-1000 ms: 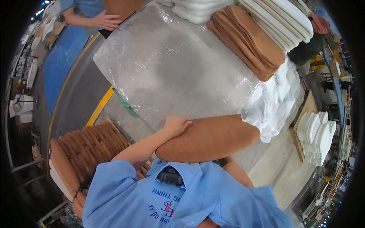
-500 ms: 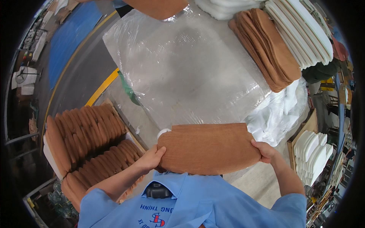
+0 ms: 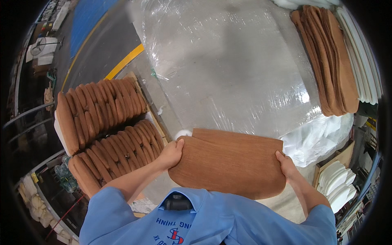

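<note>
A brown, wood-grained panel [image 3: 228, 165] with rounded lower corners and a straight upper edge is held in front of my chest, tilted slightly down to the right. My left hand [image 3: 173, 153] grips its left end, thumb on the near face. My right hand [image 3: 285, 164] is closed on its right end. The fingers behind the panel are hidden. Beyond it lies a grey surface [image 3: 228, 77] covered with clear plastic film.
To the left, two rows of padded-looking brown pieces [image 3: 102, 106] stand packed on edge. A stack of brown panels [image 3: 326, 61] sits at the far right beside white sheets [image 3: 359, 57]. Crumpled white wrap [image 3: 318, 141] hangs below it. More white pieces [image 3: 337, 183] stand lower right.
The panel in my hands has tilted, its right end lower. My view has shifted; the brown panel at the top edge is out of sight. Both hands keep their grip.
</note>
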Available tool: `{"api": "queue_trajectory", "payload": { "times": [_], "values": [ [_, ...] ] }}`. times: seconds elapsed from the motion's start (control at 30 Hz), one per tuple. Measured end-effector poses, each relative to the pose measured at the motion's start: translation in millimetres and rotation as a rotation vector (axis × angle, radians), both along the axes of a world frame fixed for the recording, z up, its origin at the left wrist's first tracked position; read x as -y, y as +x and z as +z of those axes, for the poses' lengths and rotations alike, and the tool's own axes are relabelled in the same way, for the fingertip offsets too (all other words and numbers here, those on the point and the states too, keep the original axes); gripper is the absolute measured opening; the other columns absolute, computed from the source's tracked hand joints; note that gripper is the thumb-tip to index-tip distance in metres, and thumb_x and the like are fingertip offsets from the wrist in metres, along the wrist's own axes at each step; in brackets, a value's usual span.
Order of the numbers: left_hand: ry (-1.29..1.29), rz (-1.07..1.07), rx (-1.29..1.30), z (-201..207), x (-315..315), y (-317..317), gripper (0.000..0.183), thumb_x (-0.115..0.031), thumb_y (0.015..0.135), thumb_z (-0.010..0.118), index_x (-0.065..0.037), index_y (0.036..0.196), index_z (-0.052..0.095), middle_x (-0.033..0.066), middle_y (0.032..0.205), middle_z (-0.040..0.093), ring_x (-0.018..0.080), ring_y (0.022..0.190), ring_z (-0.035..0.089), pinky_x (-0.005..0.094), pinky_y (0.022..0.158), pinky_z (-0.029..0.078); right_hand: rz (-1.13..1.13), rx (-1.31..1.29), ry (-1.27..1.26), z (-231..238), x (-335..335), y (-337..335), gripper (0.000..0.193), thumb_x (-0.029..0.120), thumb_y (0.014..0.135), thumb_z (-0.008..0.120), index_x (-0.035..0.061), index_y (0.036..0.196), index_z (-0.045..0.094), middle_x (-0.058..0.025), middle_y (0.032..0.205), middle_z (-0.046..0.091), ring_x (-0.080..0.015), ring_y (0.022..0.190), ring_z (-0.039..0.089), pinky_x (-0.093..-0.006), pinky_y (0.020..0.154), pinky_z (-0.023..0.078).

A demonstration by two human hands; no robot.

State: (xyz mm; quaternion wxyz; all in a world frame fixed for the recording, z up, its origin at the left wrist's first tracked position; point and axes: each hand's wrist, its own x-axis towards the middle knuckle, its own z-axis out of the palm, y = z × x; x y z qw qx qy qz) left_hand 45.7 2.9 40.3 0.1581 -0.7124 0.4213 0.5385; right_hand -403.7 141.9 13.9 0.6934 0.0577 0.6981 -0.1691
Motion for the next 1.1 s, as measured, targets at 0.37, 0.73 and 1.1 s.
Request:
{"api": "queue_trajectory", "payload": {
  "times": [0.37, 0.73, 1.1],
  "values": [
    [0.101, 0.356, -0.168, -22.0, 5.2, 3.9, 0.068, -0.05, 0.114, 0.04, 0.01, 0.136, 0.063, 0.021, 0.131, 0.07, 0.0294, 0.122, 0.066, 0.04, 0.107, 0.049, 0.116, -0.074, -0.169, -48.0, 6.3, -7.2, 0.05, 0.037, 0.106, 0.066, -0.0061, 0.132, 0.065, -0.0139, 0.114, 0.075, -0.0223, 0.106, 0.071, -0.0385, 0.092, 0.057],
    [-0.749, 0.75, -1.066, 91.2, -7.4, -91.7, 0.07, -0.02, 0.093, 0.084, -0.001, 0.15, 0.046, 0.0118, 0.141, 0.059, 0.0229, 0.13, 0.057, 0.0398, 0.112, 0.046, -0.591, -0.291, -0.824, -18.1, -6.9, 43.6, 0.049, 0.042, 0.11, 0.059, 0.0033, 0.14, 0.057, -0.0114, 0.128, 0.07, -0.0234, 0.108, 0.07, -0.0393, 0.093, 0.058],
    [-0.894, -0.378, -0.909, 222.7, 92.5, -130.2, 0.062, -0.01, 0.089, 0.084, 0.001, 0.142, 0.053, 0.0099, 0.128, 0.069, 0.0185, 0.119, 0.064, 0.0366, 0.104, 0.051, -0.404, -0.603, -1.188, 55.4, 6.6, 77.3, 0.03, 0.012, 0.104, 0.067, -0.0024, 0.131, 0.063, -0.0114, 0.111, 0.073, -0.0163, 0.101, 0.07, -0.0325, 0.089, 0.058]
  ]
}}
